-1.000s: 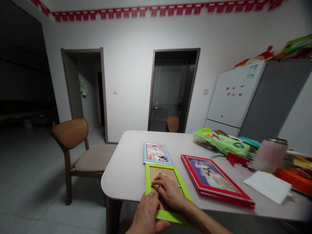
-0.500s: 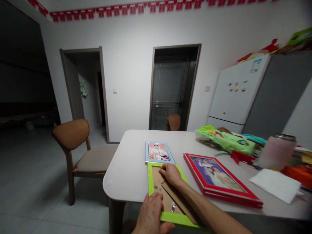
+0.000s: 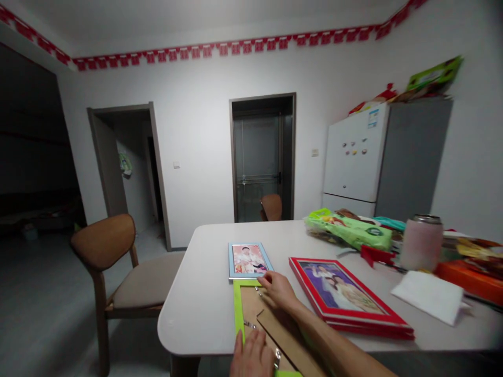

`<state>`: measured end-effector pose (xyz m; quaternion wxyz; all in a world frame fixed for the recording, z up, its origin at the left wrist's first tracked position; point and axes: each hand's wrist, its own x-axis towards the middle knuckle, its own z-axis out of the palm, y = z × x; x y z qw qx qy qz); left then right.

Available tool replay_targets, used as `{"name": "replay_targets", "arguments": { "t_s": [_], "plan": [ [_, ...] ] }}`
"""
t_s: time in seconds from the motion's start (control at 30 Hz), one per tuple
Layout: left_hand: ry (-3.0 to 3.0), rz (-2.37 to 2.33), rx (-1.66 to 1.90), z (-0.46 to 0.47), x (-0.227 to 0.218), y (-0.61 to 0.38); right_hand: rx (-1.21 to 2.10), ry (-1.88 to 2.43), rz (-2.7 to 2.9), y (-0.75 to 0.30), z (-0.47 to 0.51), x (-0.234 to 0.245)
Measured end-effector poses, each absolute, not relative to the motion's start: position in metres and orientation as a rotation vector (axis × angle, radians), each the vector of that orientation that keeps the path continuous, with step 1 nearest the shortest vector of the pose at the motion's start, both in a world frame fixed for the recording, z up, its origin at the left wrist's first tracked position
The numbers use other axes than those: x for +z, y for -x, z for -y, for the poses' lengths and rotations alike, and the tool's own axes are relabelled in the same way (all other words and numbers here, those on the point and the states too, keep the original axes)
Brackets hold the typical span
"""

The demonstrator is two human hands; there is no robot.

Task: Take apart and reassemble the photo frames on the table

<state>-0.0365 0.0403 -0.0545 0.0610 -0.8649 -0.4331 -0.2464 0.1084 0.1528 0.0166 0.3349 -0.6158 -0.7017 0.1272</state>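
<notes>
A green picture frame lies face down at the near edge of the white table, its brown backing board showing with small metal clips. My right hand rests at the frame's far edge, fingers curled on a clip by the backing board. My left hand presses flat on the near part of the frame, fingers together. A blue-framed photo lies just beyond the green frame. A red-framed photo lies to the right of my right arm.
A wooden chair stands left of the table. On the table's right side are a green packet, a pink flask, a white napkin and an orange box. A fridge stands behind.
My right hand moved from the middle of the backing board to the frame's far edge. My left hand slid lower in view. The camera tilted up and turned slightly.
</notes>
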Motion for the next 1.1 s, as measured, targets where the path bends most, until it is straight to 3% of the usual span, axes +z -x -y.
{"name": "replay_targets", "arguments": {
  "t_s": [0.13,0.27,0.33,0.47,0.53,0.67,0.77,0.87,1.1],
  "plan": [
    [2.699,1.304,-0.680,-0.042,-0.056,0.017,0.479,1.465,1.800,-0.148,-0.121,0.026],
    [2.884,1.362,-0.849,-0.028,-0.018,0.024,0.879,1.318,1.341,-0.183,-0.082,0.021],
    [2.892,1.395,-1.139,-0.020,0.006,0.024,1.046,1.230,1.104,-0.183,-0.063,0.013],
    [2.654,1.479,-2.144,-0.009,0.040,0.002,1.589,1.016,0.890,-0.142,-0.031,-0.001],
    [2.550,1.454,-2.543,-0.007,0.049,-0.014,1.700,0.872,0.832,-0.120,-0.024,-0.003],
    [2.581,1.250,-2.950,-0.014,0.067,-0.041,1.358,0.775,0.845,-0.134,-0.029,0.012],
    [2.531,1.216,-3.118,-0.033,0.075,-0.057,1.063,1.070,1.007,-0.199,-0.052,0.033],
    [2.716,1.543,-2.843,-0.059,0.063,-0.079,0.616,1.654,1.222,-0.273,-0.084,0.049],
    [2.870,1.890,-2.217,-0.102,0.012,-0.127,0.331,1.933,1.375,-0.344,-0.134,0.044]
  ]
}}
